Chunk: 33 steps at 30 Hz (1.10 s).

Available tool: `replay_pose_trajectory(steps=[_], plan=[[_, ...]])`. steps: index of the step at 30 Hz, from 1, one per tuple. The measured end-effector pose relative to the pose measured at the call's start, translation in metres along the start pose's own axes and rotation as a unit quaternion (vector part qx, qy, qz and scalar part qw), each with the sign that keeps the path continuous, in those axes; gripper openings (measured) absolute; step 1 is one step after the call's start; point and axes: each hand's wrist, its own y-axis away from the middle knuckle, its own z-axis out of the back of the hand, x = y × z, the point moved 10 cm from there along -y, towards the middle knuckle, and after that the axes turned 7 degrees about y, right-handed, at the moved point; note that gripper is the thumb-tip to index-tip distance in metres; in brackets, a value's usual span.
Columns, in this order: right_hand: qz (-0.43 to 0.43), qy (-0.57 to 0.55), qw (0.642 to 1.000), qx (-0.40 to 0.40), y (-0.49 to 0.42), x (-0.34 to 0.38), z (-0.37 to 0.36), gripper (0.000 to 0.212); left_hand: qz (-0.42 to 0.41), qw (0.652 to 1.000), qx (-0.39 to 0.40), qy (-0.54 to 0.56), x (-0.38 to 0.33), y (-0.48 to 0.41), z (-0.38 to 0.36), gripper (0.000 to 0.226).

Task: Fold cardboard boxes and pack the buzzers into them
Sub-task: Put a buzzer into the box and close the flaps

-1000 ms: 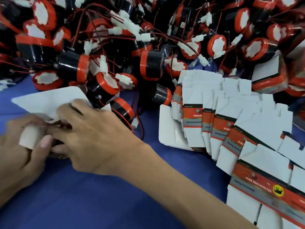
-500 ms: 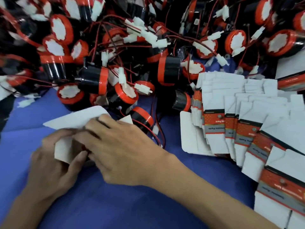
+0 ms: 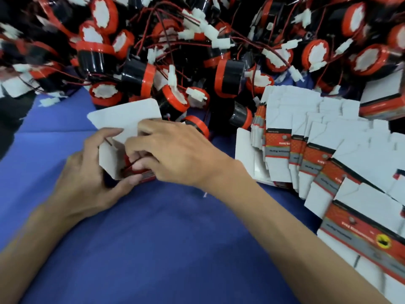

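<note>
1. Bare blue surface [image 3: 164, 238] lies open nearest the person. A buzzer pile [image 3: 228, 77] crowds the far side, and fanned flat boxes [image 3: 317, 150] fill the right.
2. There is one opened cardboard box [image 3: 109, 160], its flap [image 3: 127, 115] raised, with one buzzer [image 3: 131, 166] in its mouth. The loose buzzers and flat boxes are too many to count.
3. The left hand [image 3: 87, 178] clasps the box between thumb and fingers. The right hand [image 3: 175, 154] curls its fingers into the mouth, seemingly pinching the buzzer.
</note>
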Motion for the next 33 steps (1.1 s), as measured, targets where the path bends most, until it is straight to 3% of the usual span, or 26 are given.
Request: replay_pose_trajectory(steps=[4,7,12,15,18,28,30,33], plan=[[-0.014,-0.07,0.996,0.054,0.005,-0.014,0.007,0.009,0.03,0.999,0.031,0.016,0.0,-0.001,-0.012,0.077],[-0.028,-0.117,0.99,0.067,0.008,-0.021,0.012,0.01,-0.001,0.999,0.047,0.028,-0.006,-0.004,-0.021,0.075],[-0.04,-0.074,0.994,0.073,0.002,-0.02,0.009,0.005,-0.055,0.994,0.082,0.05,-0.009,-0.011,-0.034,0.067],[-0.081,-0.046,0.995,0.042,0.003,-0.026,0.009,0.022,-0.094,0.989,0.084,0.076,-0.017,-0.015,-0.039,0.067],[-0.09,-0.006,0.995,0.028,0.006,-0.027,0.008,0.04,-0.073,0.988,0.073,0.116,-0.014,-0.016,-0.042,0.07],[-0.075,-0.099,0.991,0.041,0.011,-0.03,0.009,0.017,-0.067,0.981,0.082,0.16,-0.018,-0.011,-0.042,0.057],[-0.045,-0.082,0.995,0.035,0.017,-0.025,0.01,0.01,-0.06,0.979,0.085,0.174,-0.019,-0.011,-0.042,0.057],[0.01,-0.014,1.0,-0.017,0.031,-0.014,0.016,0.017,-0.033,0.974,0.094,0.204,-0.018,-0.016,-0.044,0.049]])
